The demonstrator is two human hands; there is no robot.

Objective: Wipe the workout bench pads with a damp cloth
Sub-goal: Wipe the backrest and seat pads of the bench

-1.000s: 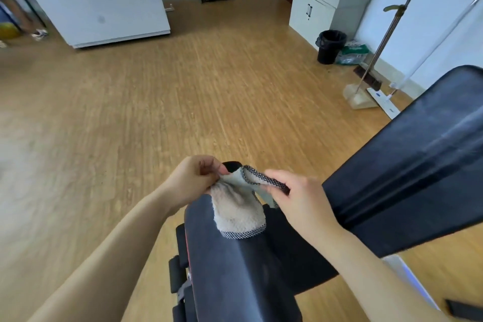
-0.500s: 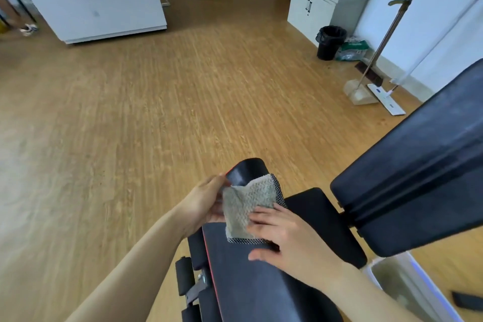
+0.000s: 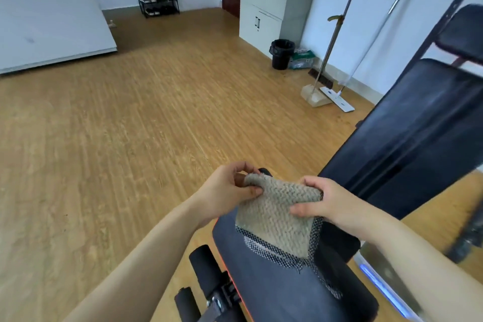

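Note:
A beige, knobbly cloth with a black-and-white mesh border hangs stretched between both hands above the black seat pad of the workout bench. My left hand pinches the cloth's upper left corner. My right hand grips its upper right edge, thumb across the front. The cloth's lower edge lies on the seat pad. The long black back pad slopes upward at the right, apart from both hands.
Foam rollers on the bench frame stick out at the lower left. A white tub sits on the floor at the lower right. A black bin, a broom and dustpan, a flat mop and grey cabinets line the right wall.
The cloth lay folded on the seat pad under my right hand half a second ago. Both hands now hold it up by its top edge, spread wide.

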